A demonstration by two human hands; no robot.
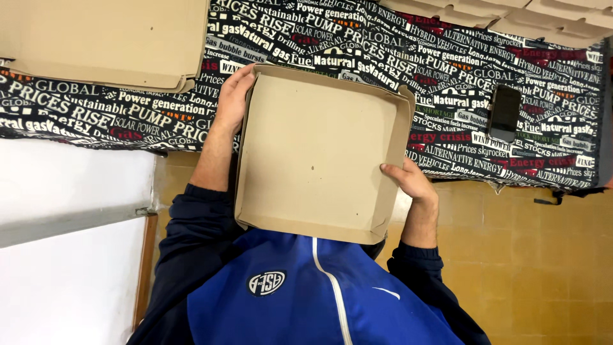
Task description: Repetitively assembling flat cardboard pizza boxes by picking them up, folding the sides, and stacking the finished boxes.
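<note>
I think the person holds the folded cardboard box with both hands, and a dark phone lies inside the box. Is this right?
Not fully. Both hands, left and right, do hold the cardboard box, but the box is empty inside. The dark phone lies on the printed cloth to the side of the box, apart from it. The head view shows this.

The cardboard box tray (316,153) hides the left hand's (234,99) palm and the right hand's (410,181) fingertips. At 11 o'clock the flat cardboard stack (102,39) is cut by the top edge. At 1 o'clock folded cartons (511,16) are likewise cut off, and the dark phone (504,113) shows no screen detail.
</note>
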